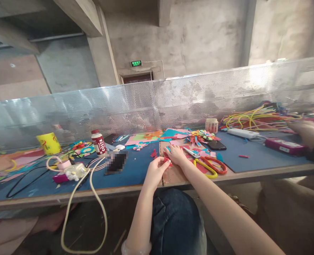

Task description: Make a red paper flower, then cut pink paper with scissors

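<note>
My left hand point(157, 169) is at the table's front edge, thumb and fingers pinched on a small piece of red paper point(168, 162). Just beyond it, my right hand point(177, 155) lies palm down with its fingers stretched out over paper scraps on the brown board. Scissors point(209, 167) with yellow and orange handles rest close to the right wrist. A small red paper piece point(153, 153) lies left of my hands. Behind them are coloured paper sheets point(173, 133) and a bunch of paper flowers point(199, 136).
A black phone point(217, 145) and a jar point(211, 125) stand to the right, near a pile of coloured sticks point(252, 118). Leftward are a COSTA bottle point(97, 142), a yellow cup point(49, 143) and a power strip point(72, 172) whose cable hangs over the edge. Other people's hands are at both sides.
</note>
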`<action>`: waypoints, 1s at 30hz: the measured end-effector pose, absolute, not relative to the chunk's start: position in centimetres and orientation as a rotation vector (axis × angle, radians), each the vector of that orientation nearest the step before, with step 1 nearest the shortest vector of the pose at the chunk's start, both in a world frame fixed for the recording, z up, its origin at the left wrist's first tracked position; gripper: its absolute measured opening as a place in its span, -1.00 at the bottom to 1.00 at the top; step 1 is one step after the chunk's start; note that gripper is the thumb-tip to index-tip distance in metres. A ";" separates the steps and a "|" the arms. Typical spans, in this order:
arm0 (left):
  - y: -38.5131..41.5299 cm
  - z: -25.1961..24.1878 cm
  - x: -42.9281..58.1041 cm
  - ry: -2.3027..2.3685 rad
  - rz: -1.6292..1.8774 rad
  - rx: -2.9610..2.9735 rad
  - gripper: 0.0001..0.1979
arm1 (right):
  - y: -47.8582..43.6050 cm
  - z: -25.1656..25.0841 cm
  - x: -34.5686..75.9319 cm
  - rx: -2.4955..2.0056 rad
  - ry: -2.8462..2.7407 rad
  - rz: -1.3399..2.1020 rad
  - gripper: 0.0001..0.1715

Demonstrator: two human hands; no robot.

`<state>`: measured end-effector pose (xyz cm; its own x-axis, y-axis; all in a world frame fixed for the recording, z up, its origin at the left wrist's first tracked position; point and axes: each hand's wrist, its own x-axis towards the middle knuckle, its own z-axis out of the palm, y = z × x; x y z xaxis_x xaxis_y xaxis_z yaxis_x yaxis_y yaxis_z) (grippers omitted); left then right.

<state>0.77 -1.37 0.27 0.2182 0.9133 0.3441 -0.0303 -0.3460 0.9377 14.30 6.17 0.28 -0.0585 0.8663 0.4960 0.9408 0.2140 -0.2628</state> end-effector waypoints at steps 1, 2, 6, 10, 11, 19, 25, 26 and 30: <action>-1.4 0.3 0.8 0.860 1.283 1.563 -0.79 | 6.2 0.5 14.3 -1.692 -1.888 -0.193 -0.66; -1.4 0.3 0.8 0.862 1.282 1.559 -0.80 | 6.2 0.6 14.2 -1.719 -1.843 -0.210 -0.68; -1.4 0.4 0.8 0.867 1.277 1.553 -0.80 | 5.9 1.0 14.1 -1.807 -1.712 -0.241 -0.74; -1.5 0.5 0.9 0.876 1.281 1.549 -0.80 | 5.6 1.1 14.1 -1.825 -1.613 -0.288 -0.74; -1.5 0.5 0.9 0.877 1.281 1.547 -0.80 | 5.6 1.1 14.2 -1.820 -1.593 -0.301 -0.73; -1.6 0.6 0.9 0.853 1.302 1.502 -0.80 | 5.5 0.9 14.5 -1.722 -1.510 -0.366 -0.70; -1.7 0.8 0.8 0.820 1.326 1.426 -0.79 | 5.1 1.0 14.4 -1.495 -1.524 -0.405 -0.66; -1.6 0.8 0.8 0.808 1.331 1.411 -0.79 | 5.0 1.2 14.5 -1.448 -1.521 -0.413 -0.66; -1.4 0.6 0.7 0.770 1.358 1.351 -0.78 | 3.8 2.7 14.7 -1.276 -1.485 -0.445 -0.71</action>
